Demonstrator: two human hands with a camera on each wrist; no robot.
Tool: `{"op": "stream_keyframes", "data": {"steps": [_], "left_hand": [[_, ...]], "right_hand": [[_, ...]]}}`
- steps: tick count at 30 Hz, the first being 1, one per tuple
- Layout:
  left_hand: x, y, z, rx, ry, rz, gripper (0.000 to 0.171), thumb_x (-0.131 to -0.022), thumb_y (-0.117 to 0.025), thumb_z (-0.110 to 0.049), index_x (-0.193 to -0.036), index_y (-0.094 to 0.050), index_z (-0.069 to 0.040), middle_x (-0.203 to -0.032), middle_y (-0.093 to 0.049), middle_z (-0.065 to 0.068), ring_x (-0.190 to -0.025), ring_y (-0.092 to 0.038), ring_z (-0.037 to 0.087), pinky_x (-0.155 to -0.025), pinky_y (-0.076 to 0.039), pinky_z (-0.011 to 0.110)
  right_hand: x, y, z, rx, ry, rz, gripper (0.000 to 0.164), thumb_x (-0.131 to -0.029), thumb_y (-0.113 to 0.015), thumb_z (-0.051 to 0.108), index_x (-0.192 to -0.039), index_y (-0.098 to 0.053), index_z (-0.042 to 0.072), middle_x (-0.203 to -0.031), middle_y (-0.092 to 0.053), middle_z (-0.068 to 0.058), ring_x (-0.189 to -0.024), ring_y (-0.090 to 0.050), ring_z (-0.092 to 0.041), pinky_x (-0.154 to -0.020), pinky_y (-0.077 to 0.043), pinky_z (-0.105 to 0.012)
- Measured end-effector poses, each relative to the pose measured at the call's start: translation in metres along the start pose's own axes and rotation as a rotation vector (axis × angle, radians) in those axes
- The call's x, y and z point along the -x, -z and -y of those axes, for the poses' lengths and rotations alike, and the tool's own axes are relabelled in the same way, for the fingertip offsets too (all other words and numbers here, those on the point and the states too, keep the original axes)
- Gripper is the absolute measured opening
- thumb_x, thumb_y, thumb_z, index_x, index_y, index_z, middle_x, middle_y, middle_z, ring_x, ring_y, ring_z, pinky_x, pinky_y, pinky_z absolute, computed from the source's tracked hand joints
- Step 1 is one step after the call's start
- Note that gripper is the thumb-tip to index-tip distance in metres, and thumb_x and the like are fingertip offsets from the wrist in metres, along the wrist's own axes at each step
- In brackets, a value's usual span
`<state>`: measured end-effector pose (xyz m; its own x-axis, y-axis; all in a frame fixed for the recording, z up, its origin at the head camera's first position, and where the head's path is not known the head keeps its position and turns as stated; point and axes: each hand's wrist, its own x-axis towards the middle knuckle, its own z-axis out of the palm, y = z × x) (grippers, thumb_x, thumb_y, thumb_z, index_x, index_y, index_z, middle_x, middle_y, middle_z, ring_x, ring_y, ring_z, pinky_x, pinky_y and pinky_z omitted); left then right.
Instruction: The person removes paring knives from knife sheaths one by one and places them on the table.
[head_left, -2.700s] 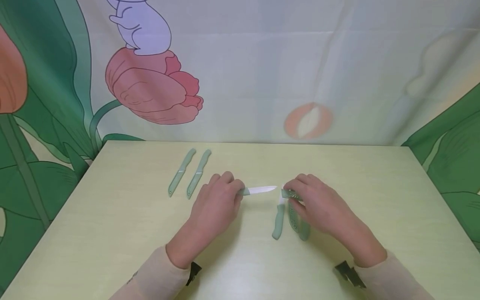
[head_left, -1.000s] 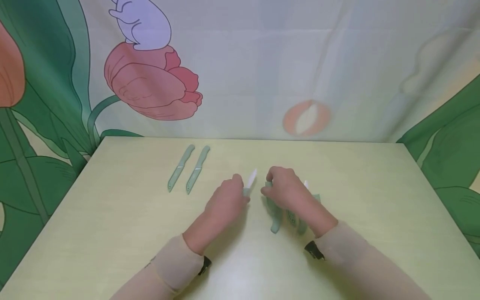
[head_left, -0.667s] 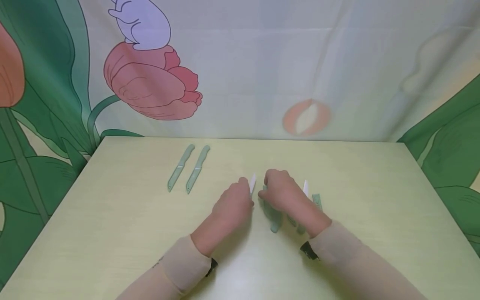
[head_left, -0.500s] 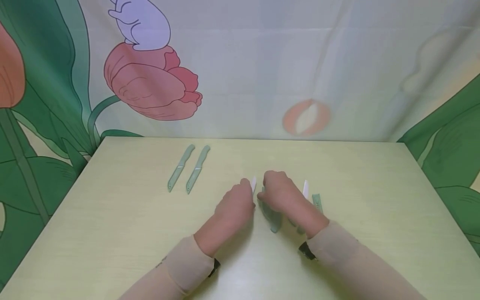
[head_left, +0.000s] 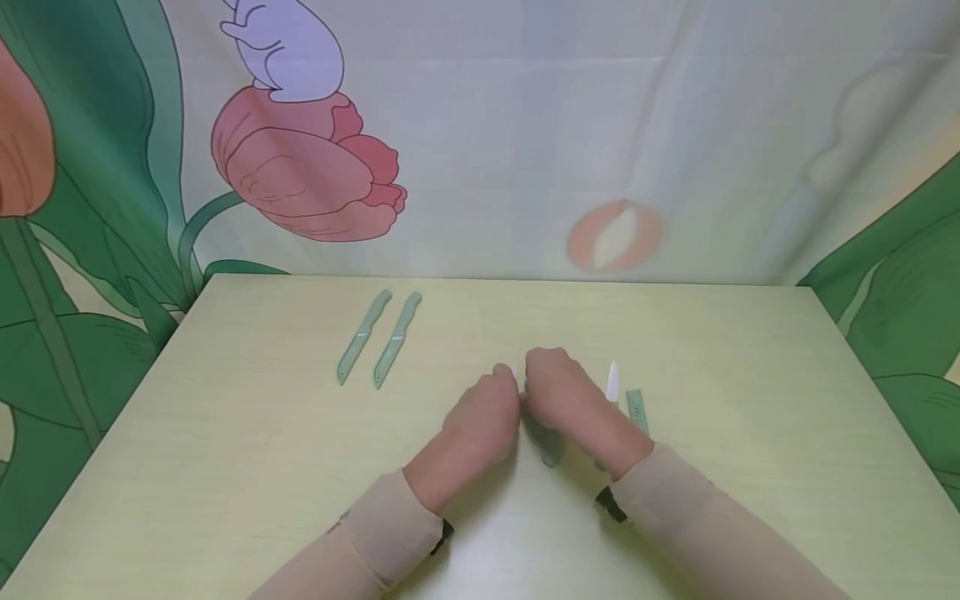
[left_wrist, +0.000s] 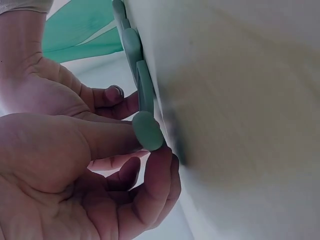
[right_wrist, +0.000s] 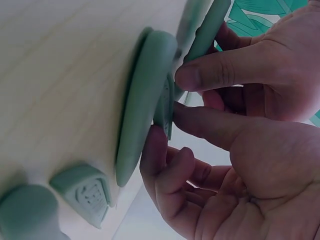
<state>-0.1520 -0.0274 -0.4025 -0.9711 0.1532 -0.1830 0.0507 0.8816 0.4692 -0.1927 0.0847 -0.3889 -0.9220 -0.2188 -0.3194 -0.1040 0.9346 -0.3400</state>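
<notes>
My left hand (head_left: 483,421) pinches the green handle of a knife (left_wrist: 147,131) between thumb and fingers. Only a sliver of its white blade shows in the head view, pointing away from me. Close beside it, my right hand (head_left: 562,396) pinches a green slotted blade sheath (right_wrist: 165,105). The hands almost touch, and they hide whether the blade is inside the sheath. Under the right hand lies another green knife handle (right_wrist: 145,105). To its right are a knife with a bare white blade (head_left: 612,383) and a loose green sheath (head_left: 637,408).
Two sheathed green knives (head_left: 364,337) lie side by side, slanted, at the back left of the pale table (head_left: 247,417). A patterned curtain (head_left: 480,150) hangs behind the table's far edge.
The left knife has swung from pointing right to pointing away. The right hand moved left with the sheath, and the hands drew together until the blade was mostly hidden.
</notes>
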Motion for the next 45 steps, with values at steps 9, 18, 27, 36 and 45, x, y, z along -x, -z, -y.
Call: {"op": "stream_keyframes", "data": {"steps": [9, 18, 27, 36, 45], "left_hand": [[-0.002, -0.005, -0.003, -0.025, 0.019, 0.028, 0.023, -0.103, -0.039, -0.025, -0.1, -0.045, -0.002, -0.077, -0.052, 0.01, -0.06, -0.053, 0.019, -0.049, -0.045, 0.034], [-0.001, -0.003, -0.007, -0.068, 0.011, 0.043, 0.019, -0.098, -0.044, -0.011, -0.112, -0.045, 0.002, -0.089, -0.056, 0.015, -0.064, -0.054, 0.021, -0.05, -0.046, 0.034], [-0.001, -0.003, -0.009, -0.063, 0.03, 0.062, 0.023, -0.098, -0.043, -0.013, -0.116, -0.043, 0.002, -0.086, -0.053, 0.013, -0.063, -0.053, 0.021, -0.047, -0.044, 0.033], [0.001, 0.0, -0.008, -0.031, 0.023, 0.047, 0.021, -0.102, -0.04, -0.02, -0.105, -0.044, 0.0, -0.076, -0.049, 0.01, -0.058, -0.051, 0.02, -0.045, -0.043, 0.032], [0.007, 0.01, -0.005, -0.13, -0.001, -0.007, 0.021, -0.094, -0.058, -0.017, -0.099, -0.046, 0.0, -0.081, -0.052, 0.011, -0.056, -0.051, 0.019, -0.043, -0.042, 0.032]], "right_hand": [[0.001, -0.001, -0.001, 0.012, -0.005, 0.022, 0.018, -0.088, -0.053, 0.007, -0.071, -0.057, 0.006, -0.062, -0.056, -0.007, -0.05, -0.053, -0.016, -0.044, -0.045, -0.029], [0.001, -0.002, 0.0, 0.042, -0.007, 0.033, 0.021, -0.089, -0.05, 0.0, -0.07, -0.058, 0.007, -0.064, -0.057, -0.007, -0.051, -0.051, -0.016, -0.045, -0.045, -0.028], [0.001, 0.0, 0.0, 0.053, -0.011, 0.033, 0.019, -0.088, -0.051, -0.001, -0.072, -0.058, 0.007, -0.065, -0.057, -0.007, -0.053, -0.052, -0.016, -0.046, -0.045, -0.029], [0.003, 0.004, 0.0, 0.056, 0.012, 0.016, 0.019, -0.087, -0.056, 0.007, -0.068, -0.057, 0.007, -0.062, -0.053, -0.005, -0.052, -0.049, -0.015, -0.046, -0.043, -0.028], [0.005, 0.009, -0.006, 0.007, 0.058, -0.01, 0.013, -0.088, -0.065, 0.013, -0.08, -0.058, 0.005, -0.074, -0.057, -0.006, -0.062, -0.055, -0.018, -0.052, -0.047, -0.029]]}}
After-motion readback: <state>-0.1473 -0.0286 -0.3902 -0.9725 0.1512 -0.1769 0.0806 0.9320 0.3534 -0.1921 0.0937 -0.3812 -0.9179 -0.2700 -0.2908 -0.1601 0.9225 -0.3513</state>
